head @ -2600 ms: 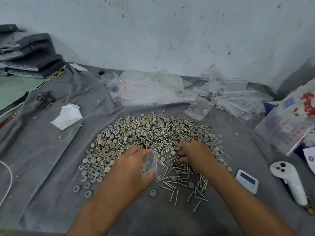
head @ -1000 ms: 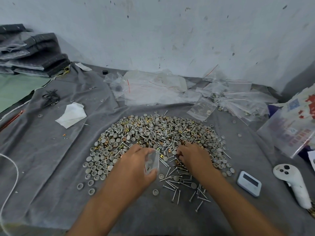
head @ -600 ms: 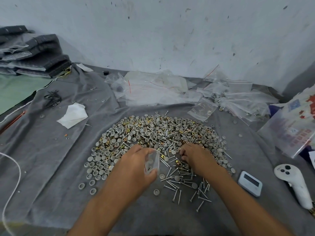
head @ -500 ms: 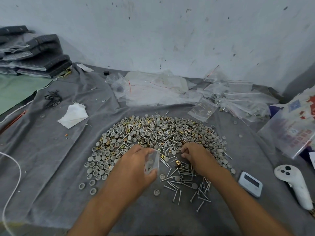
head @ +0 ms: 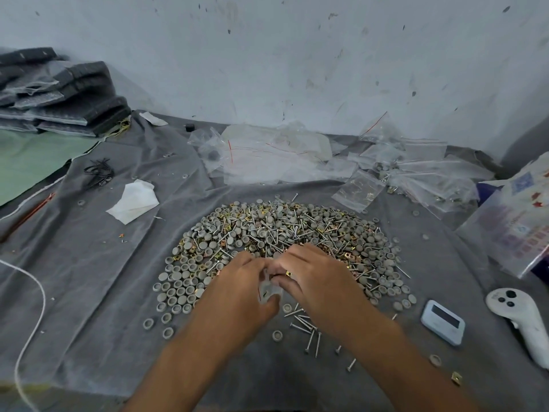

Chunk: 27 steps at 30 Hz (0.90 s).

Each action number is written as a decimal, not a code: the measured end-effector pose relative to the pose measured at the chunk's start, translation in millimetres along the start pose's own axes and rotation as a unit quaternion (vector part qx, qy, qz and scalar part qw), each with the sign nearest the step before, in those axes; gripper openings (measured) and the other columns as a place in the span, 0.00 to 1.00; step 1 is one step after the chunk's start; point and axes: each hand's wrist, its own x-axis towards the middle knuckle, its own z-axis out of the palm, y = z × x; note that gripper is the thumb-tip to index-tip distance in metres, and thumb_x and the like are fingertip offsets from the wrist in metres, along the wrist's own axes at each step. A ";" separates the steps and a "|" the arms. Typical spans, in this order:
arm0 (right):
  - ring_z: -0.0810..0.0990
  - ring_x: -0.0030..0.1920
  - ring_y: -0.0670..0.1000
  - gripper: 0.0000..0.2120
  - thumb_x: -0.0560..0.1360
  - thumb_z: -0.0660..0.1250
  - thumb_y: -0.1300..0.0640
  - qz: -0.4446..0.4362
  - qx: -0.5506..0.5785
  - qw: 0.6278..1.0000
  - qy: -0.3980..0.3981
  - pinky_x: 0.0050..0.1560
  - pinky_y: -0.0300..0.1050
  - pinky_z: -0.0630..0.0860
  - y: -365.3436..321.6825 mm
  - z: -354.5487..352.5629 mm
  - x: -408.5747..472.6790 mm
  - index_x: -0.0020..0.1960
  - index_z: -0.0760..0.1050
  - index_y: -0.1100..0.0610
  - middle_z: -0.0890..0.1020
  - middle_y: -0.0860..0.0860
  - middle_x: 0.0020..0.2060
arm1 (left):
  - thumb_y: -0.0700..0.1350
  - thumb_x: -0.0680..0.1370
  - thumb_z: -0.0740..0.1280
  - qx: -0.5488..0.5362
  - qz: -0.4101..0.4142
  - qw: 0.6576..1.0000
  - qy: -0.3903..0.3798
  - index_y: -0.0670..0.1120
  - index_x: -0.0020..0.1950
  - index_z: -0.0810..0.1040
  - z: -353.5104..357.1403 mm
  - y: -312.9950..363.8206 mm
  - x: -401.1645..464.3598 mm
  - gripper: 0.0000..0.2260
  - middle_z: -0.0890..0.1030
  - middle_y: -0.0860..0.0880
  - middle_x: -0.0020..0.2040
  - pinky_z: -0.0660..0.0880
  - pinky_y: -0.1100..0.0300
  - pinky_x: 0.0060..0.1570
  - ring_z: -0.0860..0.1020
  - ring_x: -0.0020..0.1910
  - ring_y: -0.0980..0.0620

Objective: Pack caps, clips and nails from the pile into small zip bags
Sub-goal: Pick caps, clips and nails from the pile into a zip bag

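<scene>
While the left hand (head: 237,288) grips a small clear plastic zip bag (head: 269,288) upright with its mouth turned toward the other hand, the right hand (head: 315,276) pinches a small brass-coloured metal clip (head: 287,273) between curled fingertips just at the bag's opening. Held this way, the bag seems meant to catch each piece dropped in, so the step in hand looks like feeding a clip into it. What the bag already contains is too blurred to tell.

Both hands hover over the near edge of the large round pile of grey plastic caps, brass clips and steel nails (head: 282,236), which lies in the middle of the grey cloth-covered surface (head: 89,292). Loose nails (head: 309,331) and stray caps spread from the pile toward the near edge, within easy reach. Toward the far edge sits a heap of clear zip bags (head: 297,156), some apparently holding parts already. A crumpled white tissue (head: 133,202) lies left of the pile. Near the right edge rest a small white digital timer (head: 442,322) and a white handheld controller (head: 523,319).
</scene>
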 end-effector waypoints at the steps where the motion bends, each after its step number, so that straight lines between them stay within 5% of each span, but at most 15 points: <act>1: 0.78 0.49 0.47 0.05 0.76 0.72 0.53 -0.003 -0.012 1.000 0.006 0.46 0.41 0.76 -0.3 -0.8 0.2 0.52 0.80 0.51 0.81 0.44 0.46 | 0.53 0.72 0.71 -0.001 -0.001 1.000 0.001 0.55 0.57 0.76 -0.3 -0.1 -0.3 0.15 0.68 0.60 0.46 0.68 0.62 0.46 0.70 0.44 0.60; 4: 0.77 0.46 0.43 0.06 0.76 0.71 0.51 0.020 0.034 0.998 0.050 0.44 0.37 0.76 -1.5 -6.8 1.5 0.52 0.80 0.50 0.82 0.42 0.44 | 0.53 0.72 0.72 0.002 -0.004 1.000 0.004 0.54 0.66 0.75 -1.7 -0.5 -1.6 0.22 0.68 0.60 0.47 0.68 0.62 0.47 0.70 0.45 0.60; 7: 0.73 0.45 0.39 0.05 0.76 0.69 0.50 0.009 0.071 0.992 0.101 0.45 0.30 0.70 -3.4 -11.0 3.5 0.49 0.79 0.51 0.82 0.41 0.43 | 0.53 0.72 0.72 0.005 -0.004 1.000 0.002 0.53 0.63 0.76 -2.8 0.5 -2.4 0.20 0.68 0.60 0.46 0.69 0.61 0.45 0.70 0.44 0.59; 11: 0.78 0.47 0.47 0.06 0.75 0.73 0.50 -0.024 0.013 0.999 0.030 0.46 0.43 0.77 -4.1 -0.4 1.0 0.48 0.81 0.51 0.83 0.43 0.44 | 0.52 0.71 0.72 -0.008 -0.006 1.000 0.003 0.52 0.57 0.78 -5.6 2.3 -1.9 0.15 0.73 0.58 0.48 0.74 0.58 0.49 0.74 0.46 0.58; 14: 0.76 0.50 0.47 0.04 0.76 0.72 0.55 -0.005 0.008 0.999 0.045 0.47 0.41 0.77 3.7 1.2 -2.0 0.50 0.82 0.51 0.81 0.44 0.48 | 0.52 0.72 0.72 0.004 -0.013 1.000 -0.007 0.52 0.63 0.77 -6.8 1.8 -1.5 0.20 0.72 0.58 0.50 0.74 0.56 0.54 0.73 0.50 0.57; 17: 0.75 0.54 0.48 0.12 0.74 0.72 0.63 0.006 -0.039 0.999 0.024 0.48 0.41 0.77 14.5 -3.0 -0.7 0.54 0.82 0.50 0.79 0.44 0.54 | 0.53 0.73 0.71 0.011 -0.012 1.000 -0.008 0.55 0.68 0.75 -8.2 1.9 -2.5 0.23 0.70 0.59 0.48 0.74 0.58 0.53 0.72 0.48 0.58; 20: 0.77 0.53 0.48 0.06 0.76 0.73 0.57 -0.016 -0.044 0.999 0.003 0.53 0.45 0.77 17.8 -8.4 2.0 0.52 0.82 0.50 0.81 0.43 0.52 | 0.58 0.76 0.67 0.017 -0.012 1.000 -0.012 0.56 0.70 0.73 -9.0 3.1 -4.5 0.23 0.70 0.59 0.50 0.74 0.58 0.53 0.72 0.49 0.59; 24: 0.77 0.51 0.46 0.04 0.80 0.68 0.53 -0.025 -0.032 0.999 -0.015 0.53 0.44 0.76 20.0 -13.9 6.4 0.48 0.80 0.50 0.82 0.43 0.48 | 0.70 0.70 0.59 0.038 0.012 0.999 -0.012 0.61 0.68 0.72 -11.7 4.6 -7.9 0.28 0.68 0.65 0.48 0.69 0.66 0.41 0.71 0.43 0.64; 27: 0.73 0.52 0.43 0.06 0.82 0.63 0.51 0.021 0.017 1.000 -0.013 0.52 0.39 0.72 26.1 -16.5 6.5 0.50 0.77 0.50 0.78 0.41 0.48 | 0.66 0.69 0.68 0.054 0.030 0.998 -0.003 0.62 0.63 0.75 -13.9 -0.8 -8.5 0.24 0.70 0.66 0.48 0.69 0.68 0.41 0.72 0.43 0.66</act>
